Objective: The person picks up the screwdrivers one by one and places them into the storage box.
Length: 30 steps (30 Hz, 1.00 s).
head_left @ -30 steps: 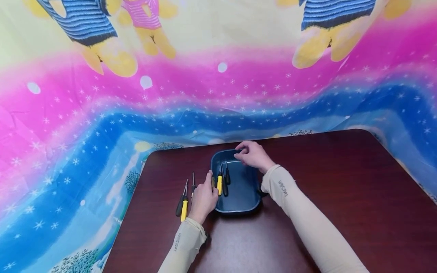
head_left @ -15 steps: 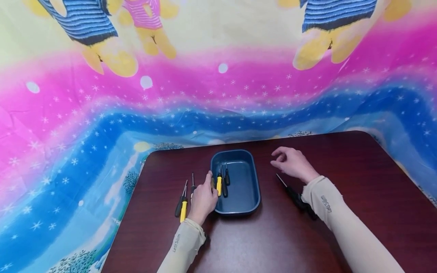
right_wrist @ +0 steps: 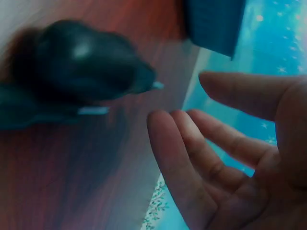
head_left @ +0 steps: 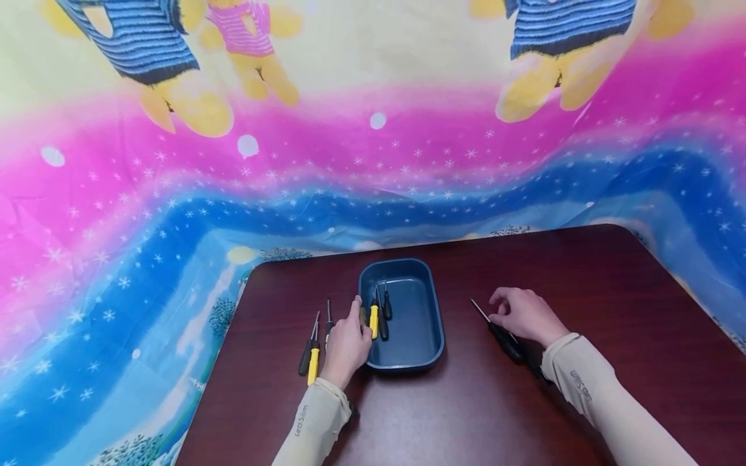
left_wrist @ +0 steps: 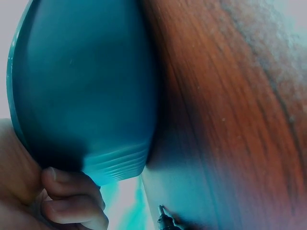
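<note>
My left hand (head_left: 348, 343) grips the left wall of a dark blue tray (head_left: 430, 359); in the left wrist view its curled fingers (left_wrist: 74, 191) press on the tray's outer side. Inside the tray lie a yellow-handled screwdriver (head_left: 374, 321) and black-handled ones, among them a small black screwdriver (head_left: 387, 309). My right hand (head_left: 527, 315) hovers beside a black-handled screwdriver (head_left: 508, 344) on the table's right part, holding nothing. The right wrist view shows its thumb and fingers apart, close to that black handle (right_wrist: 81, 60). A second black handle (right_wrist: 33, 108) lies alongside, partly hidden by the sleeve in the head view.
Left of the tray lie a yellow-handled screwdriver (head_left: 313, 366), a black-handled screwdriver (head_left: 305, 356) and another screwdriver (head_left: 329, 314) partly behind my left hand. All this is on a dark reddish-brown table (head_left: 583, 272). A printed cloth (head_left: 373, 162) hangs behind the table edge.
My right hand has moved from over the tray's far right corner to the right, then down toward the black screwdrivers, which its arm had hidden. My left hand stays on the tray.
</note>
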Tool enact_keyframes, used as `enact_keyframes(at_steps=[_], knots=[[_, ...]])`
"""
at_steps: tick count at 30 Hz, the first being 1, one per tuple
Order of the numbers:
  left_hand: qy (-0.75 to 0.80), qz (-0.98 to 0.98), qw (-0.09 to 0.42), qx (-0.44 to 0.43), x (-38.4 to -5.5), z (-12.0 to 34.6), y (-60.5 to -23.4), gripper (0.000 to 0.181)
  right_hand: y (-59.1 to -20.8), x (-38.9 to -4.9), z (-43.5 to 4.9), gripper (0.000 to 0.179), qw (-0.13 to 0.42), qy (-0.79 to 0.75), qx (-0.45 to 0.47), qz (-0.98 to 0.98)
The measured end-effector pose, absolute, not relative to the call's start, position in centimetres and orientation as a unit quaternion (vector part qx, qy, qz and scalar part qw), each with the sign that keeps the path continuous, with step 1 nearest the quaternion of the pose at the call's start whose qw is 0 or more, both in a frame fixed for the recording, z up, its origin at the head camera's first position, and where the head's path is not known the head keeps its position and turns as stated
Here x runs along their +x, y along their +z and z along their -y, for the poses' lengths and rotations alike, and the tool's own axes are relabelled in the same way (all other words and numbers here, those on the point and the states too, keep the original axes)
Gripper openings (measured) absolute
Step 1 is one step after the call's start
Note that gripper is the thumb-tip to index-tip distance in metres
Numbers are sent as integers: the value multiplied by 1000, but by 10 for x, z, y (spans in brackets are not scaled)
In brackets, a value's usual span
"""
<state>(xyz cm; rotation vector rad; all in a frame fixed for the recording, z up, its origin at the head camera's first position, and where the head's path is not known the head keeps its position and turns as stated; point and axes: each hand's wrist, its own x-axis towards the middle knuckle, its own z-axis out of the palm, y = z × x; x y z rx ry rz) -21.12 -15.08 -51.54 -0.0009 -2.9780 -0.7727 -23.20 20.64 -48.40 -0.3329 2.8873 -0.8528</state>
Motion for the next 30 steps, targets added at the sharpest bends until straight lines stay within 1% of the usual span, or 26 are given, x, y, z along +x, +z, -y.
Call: enact_keyframes(at_steps=[7, 16, 26, 30], knots=[[-259, 965, 28, 1, -209, 151, -517, 67, -500, -226, -203, 28, 68, -269, -102, -955], [-253, 967, 33, 1, -211, 152, -515, 67, -502, -232, -197, 28, 73, -247, -81, -963], [-254, 967, 28, 7, -210, 153, -514, 67, -507, -237, -194, 14, 78, -261, -82, -959], [-253, 967, 30, 6, -210, 152, -515, 67, -506, -237, -197, 12, 78, -281, -89, -952]])
